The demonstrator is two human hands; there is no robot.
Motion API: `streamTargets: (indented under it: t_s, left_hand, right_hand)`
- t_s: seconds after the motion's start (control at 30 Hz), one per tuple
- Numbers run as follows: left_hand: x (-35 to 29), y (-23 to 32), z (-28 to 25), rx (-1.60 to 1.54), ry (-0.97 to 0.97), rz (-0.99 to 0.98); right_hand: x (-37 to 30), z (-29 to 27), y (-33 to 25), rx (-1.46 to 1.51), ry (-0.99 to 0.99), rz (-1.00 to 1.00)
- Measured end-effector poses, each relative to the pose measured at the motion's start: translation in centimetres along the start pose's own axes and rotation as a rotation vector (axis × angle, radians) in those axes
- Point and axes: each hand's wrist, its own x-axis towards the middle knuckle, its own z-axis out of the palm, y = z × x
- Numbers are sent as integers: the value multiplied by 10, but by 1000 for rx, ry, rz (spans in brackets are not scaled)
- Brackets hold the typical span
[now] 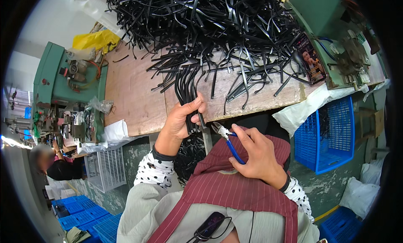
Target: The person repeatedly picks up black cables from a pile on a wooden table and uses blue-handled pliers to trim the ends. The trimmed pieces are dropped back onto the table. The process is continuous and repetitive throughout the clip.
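My left hand is closed around a bundle of slim black eyeglass temples at the table's front edge. Their curved ends stick up above my fingers and their straight ends come out below. In my right hand is a pair of side cutters with blue handles. Its metal jaws are parted and point toward the lower ends of the bundle, a small gap away. Beyond my hands, many loose eyeglass temples lie heaped on the wooden table.
Green machines stand at both sides of the table. A phone leans at the right, showing a picture. Below stand a blue crate and a white crate. Another person sits far left.
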Motion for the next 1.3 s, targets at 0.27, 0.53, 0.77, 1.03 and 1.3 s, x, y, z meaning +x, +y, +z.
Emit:
streamTargets:
  t_s: [0.27,0.53,0.77,1.03,1.3]
  left_hand:
    - [1,-9,5,-100,-124,94]
    - [-1,-6,11,53,-98,151]
    - [0,-8,17,124,-61,142]
    - [4,-10,12,77,-128,113]
    - [-2,-27,20,231,9,572]
  right_hand:
    - [3,6,-8,-108,-18,-62]
    - [0,6,-9,-126,-62,-38]
    - [-1,4,-7,-109,-81,-36]
    - [1,7,-3,-154,-25,-90]
    - [-1,6,1,-49,-82,4]
